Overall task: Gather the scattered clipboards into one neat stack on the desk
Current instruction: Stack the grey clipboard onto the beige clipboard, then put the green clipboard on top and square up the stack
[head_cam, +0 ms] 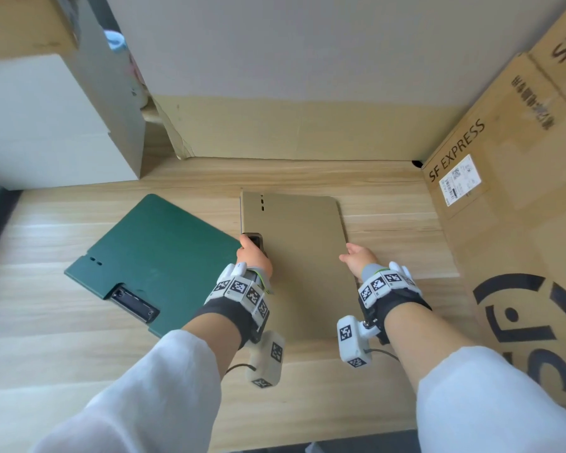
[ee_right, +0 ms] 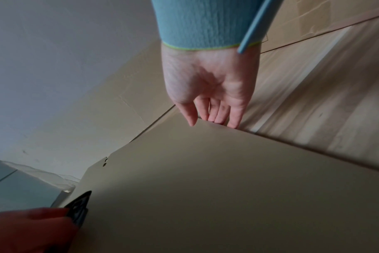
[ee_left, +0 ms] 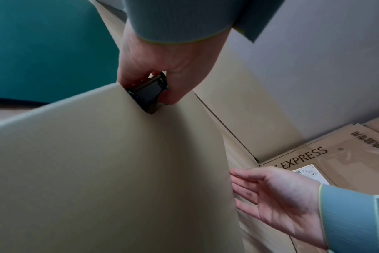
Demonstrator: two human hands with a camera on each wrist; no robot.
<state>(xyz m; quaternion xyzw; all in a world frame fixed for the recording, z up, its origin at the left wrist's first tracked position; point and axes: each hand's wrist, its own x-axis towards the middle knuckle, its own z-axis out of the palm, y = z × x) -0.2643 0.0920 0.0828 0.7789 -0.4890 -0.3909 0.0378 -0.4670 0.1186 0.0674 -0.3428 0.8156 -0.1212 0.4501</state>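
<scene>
A tan clipboard (head_cam: 301, 243) lies lengthwise in the middle of the wooden desk (head_cam: 62, 371). My left hand (head_cam: 254, 253) pinches its black clip (ee_left: 147, 92) on the left edge. My right hand (head_cam: 353, 256) has straight fingers (ee_right: 214, 118) against the right edge, thumb by the top face. Whether the board rests on the desk or hangs just above it, I cannot tell. A dark green clipboard (head_cam: 157, 256) lies flat and skewed to the left, its corner close to my left hand, its own clip (head_cam: 134, 304) pointing toward me.
A large SF Express cardboard box (head_cam: 504, 197) walls off the right side. A white box (head_cam: 46, 125) stands at the back left. Flat cardboard (head_cam: 291, 132) leans on the wall behind. Bare desk shows in front of the green clipboard.
</scene>
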